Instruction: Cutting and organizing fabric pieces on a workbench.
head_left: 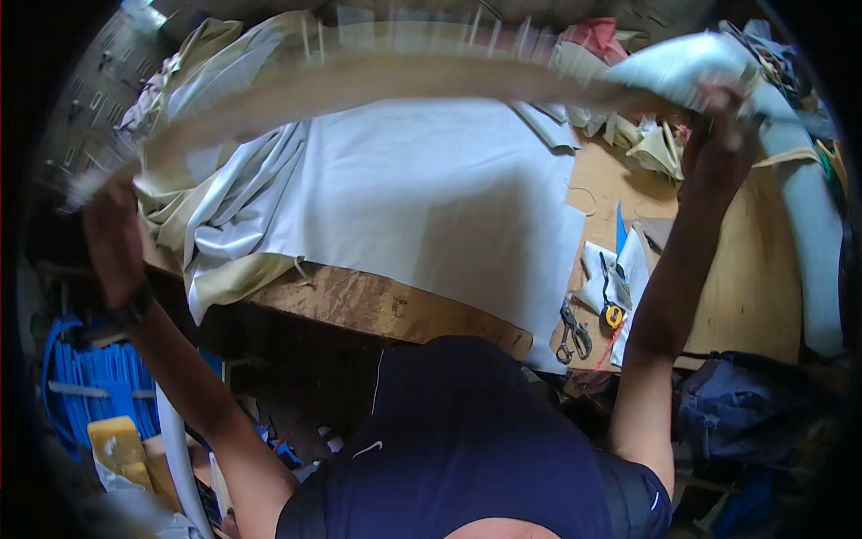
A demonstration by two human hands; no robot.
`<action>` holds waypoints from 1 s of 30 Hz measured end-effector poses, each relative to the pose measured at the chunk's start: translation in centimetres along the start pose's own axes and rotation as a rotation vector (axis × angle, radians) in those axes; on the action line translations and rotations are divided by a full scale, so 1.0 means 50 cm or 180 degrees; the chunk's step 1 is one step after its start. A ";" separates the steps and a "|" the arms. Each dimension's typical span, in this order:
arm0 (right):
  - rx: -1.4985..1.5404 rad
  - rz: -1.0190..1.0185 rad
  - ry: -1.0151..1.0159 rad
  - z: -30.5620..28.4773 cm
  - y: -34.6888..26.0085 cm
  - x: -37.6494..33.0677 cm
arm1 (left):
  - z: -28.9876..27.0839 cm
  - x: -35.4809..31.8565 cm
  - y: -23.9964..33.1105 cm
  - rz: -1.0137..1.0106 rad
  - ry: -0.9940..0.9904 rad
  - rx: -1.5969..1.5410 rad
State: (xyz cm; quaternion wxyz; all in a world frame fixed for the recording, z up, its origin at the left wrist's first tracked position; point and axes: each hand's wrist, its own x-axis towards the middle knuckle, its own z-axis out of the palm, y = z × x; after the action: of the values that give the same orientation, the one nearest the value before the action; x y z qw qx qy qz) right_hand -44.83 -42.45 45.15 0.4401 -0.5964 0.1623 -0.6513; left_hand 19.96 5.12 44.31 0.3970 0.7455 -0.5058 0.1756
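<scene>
Both hands' grip stretches fabric strip (359,85) lengthwise, left to right.

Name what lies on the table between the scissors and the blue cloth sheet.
Head view: bare wooden table only, between scissors and sheet.

Beige fabric strip (359,85); pale grey-white cloth (431,207); brown wooden table (736,296); yellow tape measure (613,315).

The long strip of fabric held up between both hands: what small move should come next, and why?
Probably lower the strip of fabric onto the white cloth on the workbench. The left hand and right hand hold its ends raised and stretched, and it looks blurred in the air.
</scene>
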 end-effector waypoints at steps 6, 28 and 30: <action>-0.1003 0.1604 0.0668 -0.098 0.179 -0.489 | 0.355 -0.253 0.194 -0.0778 -0.1838 -0.2018; -0.3311 0.2370 -0.0055 -0.226 0.285 -0.851 | 0.566 -0.601 0.071 -0.1273 -0.3117 -0.0246; -0.3204 0.2793 0.0152 -0.191 0.299 -0.805 | 0.541 -0.603 0.073 -0.1036 -0.2217 0.0055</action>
State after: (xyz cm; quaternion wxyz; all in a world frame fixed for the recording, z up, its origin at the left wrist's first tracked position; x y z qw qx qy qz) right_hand -51.93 -22.95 6.36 0.3285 -0.5932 0.6837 -0.2697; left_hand 0.06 2.18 8.96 0.2178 0.8344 -0.4838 -0.1493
